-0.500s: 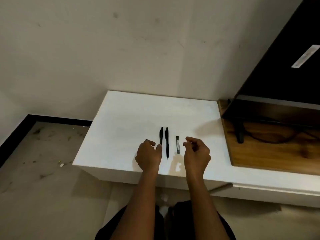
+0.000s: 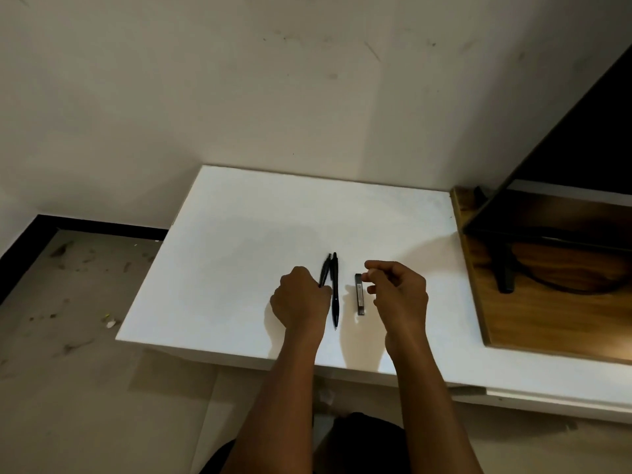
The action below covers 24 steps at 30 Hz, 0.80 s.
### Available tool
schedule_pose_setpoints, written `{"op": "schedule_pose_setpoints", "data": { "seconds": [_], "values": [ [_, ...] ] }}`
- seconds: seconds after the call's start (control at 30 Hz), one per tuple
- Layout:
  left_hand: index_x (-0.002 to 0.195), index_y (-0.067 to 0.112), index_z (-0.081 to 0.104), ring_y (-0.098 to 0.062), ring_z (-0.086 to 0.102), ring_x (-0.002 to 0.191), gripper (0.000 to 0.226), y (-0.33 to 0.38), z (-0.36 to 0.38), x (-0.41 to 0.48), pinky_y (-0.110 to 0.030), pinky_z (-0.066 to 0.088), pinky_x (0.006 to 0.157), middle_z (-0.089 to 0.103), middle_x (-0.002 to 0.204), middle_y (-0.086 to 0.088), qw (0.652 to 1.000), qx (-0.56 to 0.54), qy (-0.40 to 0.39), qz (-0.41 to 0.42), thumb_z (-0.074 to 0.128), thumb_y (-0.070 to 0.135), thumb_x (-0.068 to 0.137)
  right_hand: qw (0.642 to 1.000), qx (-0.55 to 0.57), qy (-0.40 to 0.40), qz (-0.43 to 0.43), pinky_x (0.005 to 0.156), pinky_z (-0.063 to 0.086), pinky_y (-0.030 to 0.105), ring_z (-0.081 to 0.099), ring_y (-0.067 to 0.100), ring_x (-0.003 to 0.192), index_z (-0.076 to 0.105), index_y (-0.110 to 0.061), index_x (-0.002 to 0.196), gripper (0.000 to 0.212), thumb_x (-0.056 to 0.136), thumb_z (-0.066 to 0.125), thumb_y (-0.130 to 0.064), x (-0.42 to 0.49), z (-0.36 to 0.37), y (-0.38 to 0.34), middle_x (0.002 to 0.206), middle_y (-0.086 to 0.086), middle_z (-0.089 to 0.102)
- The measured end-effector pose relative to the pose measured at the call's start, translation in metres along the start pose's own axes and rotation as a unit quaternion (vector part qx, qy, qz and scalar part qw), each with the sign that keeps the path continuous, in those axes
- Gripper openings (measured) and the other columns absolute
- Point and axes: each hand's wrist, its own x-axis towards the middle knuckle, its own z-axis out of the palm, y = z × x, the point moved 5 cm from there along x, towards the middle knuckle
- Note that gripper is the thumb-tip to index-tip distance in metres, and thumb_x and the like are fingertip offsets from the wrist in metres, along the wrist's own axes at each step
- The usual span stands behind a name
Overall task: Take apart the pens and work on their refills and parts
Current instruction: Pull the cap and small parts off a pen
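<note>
Left hand [image 2: 301,299] grips slim black plastic pen [image 2: 325,270], axis near-far | right hand [image 2: 398,289] fingers [image 2: 374,265] curled, empty, just right of dark rectangular refill case [image 2: 359,294]

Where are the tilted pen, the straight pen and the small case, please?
tilted pen [image 2: 325,270], head view, upper barrel.
straight pen [image 2: 335,290], head view, mid-barrel.
small case [image 2: 359,291], head view, its label.

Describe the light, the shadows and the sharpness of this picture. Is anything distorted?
Head view: the light is dim and warm; soft shadows fall on the white table beside the left hand and right hand; the pens and the small case are dark, detail lost; everything is slightly soft; the dark screen at right leans, a wide-lens effect.
</note>
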Motion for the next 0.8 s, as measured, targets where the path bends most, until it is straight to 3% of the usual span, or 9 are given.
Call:
{"op": "schedule_pose_setpoints", "data": {
  "seconds": [0.13, 0.3, 0.37, 0.47, 0.57, 0.7, 0.8],
  "values": [
    [0.077, 0.013, 0.073, -0.021, 0.069, 0.073, 0.019, 0.006, -0.012, -0.008, -0.025, 0.046, 0.063, 0.071, 0.073, 0.003, 0.996, -0.092, 0.014, 0.006, 0.076, 0.031, 0.082, 1.0, -0.01, -0.01, -0.011, 0.05, 0.047, 0.012, 0.07, 0.007, 0.069, 0.076, -0.027, 0.09, 0.022, 0.091, 0.064, -0.009, -0.005, 0.006, -0.003, 0.077, -0.006, 0.076],
    [0.085, 0.016, 0.074, -0.012, 0.068, 0.075, 0.009, 0.007, -0.032, -0.039, -0.022, 0.05, 0.065, 0.072, 0.077, 0.007, 0.969, -0.243, -0.036, 0.031, 0.075, 0.025, 0.084, 0.999, -0.01, -0.035, -0.006, 0.08, 0.057, 0.032, 0.07, 0.014, 0.087, 0.075, -0.026, 0.097, 0.009, 0.095, 0.066, -0.026, -0.014, 0.011, -0.016, 0.09, -0.005, 0.076],
    [0.092, 0.015, 0.074, -0.013, 0.073, 0.079, 0.01, 0.004, -0.035, -0.054, -0.024, 0.054, 0.073, 0.077, 0.085, 0.002, 0.949, -0.306, -0.072, 0.03, 0.072, 0.024, 0.089, 0.998, 0.004, -0.067, 0.006, 0.081, 0.057, 0.036, 0.07, 0.014, 0.084, 0.075, -0.025, 0.1, 0.013, 0.096, 0.065, -0.032, -0.021, 0.013, -0.02, 0.092, -0.005, 0.077],
    [0.098, 0.016, 0.074, -0.009, 0.075, 0.074, 0.01, -0.003, -0.037, -0.077, -0.019, 0.052, 0.066, 0.079, 0.088, 0.001, 0.92, -0.374, -0.118, 0.025, 0.067, 0.022, 0.094, 0.993, 0.026, -0.119, 0.007, 0.072, 0.054, 0.032, 0.072, 0.016, 0.087, 0.077, -0.023, 0.101, 0.019, 0.097, 0.065, -0.036, -0.03, 0.013, -0.028, 0.096, -0.002, 0.077],
    [0.099, 0.015, 0.074, -0.014, 0.077, 0.077, 0.01, -0.009, -0.034, -0.09, -0.029, 0.056, 0.075, 0.079, 0.09, -0.003, 0.905, -0.401, -0.143, 0.021, 0.066, 0.018, 0.096, 0.986, 0.041, -0.163, -0.006, 0.071, 0.053, 0.031, 0.073, 0.009, 0.082, 0.079, -0.024, 0.095, 0.017, 0.096, 0.065, -0.034, -0.037, 0.01, -0.029, 0.095, 0.001, 0.078],
    [0.097, 0.013, 0.075, -0.018, 0.076, 0.088, 0.013, -0.006, -0.026, -0.083, -0.036, 0.057, 0.087, 0.08, 0.092, -0.004, 0.896, -0.409, -0.171, 0.019, 0.067, 0.023, 0.095, 0.977, 0.088, -0.195, 0.004, 0.07, 0.057, 0.027, 0.072, 0.017, 0.088, 0.076, -0.019, 0.107, 0.015, 0.096, 0.066, -0.02, -0.035, 0.01, -0.023, 0.099, 0.008, 0.079],
    [0.092, 0.02, 0.074, -0.015, 0.073, 0.089, 0.02, 0.001, -0.029, -0.065, -0.033, 0.056, 0.083, 0.078, 0.089, 0.003, 0.923, -0.37, -0.092, 0.048, 0.062, 0.036, 0.097, 0.981, 0.079, -0.174, -0.009, 0.083, 0.054, 0.033, 0.075, 0.013, 0.095, 0.072, -0.018, 0.109, 0.015, 0.094, 0.07, -0.02, -0.026, 0.011, -0.021, 0.097, 0.001, 0.08]
  ]
}}
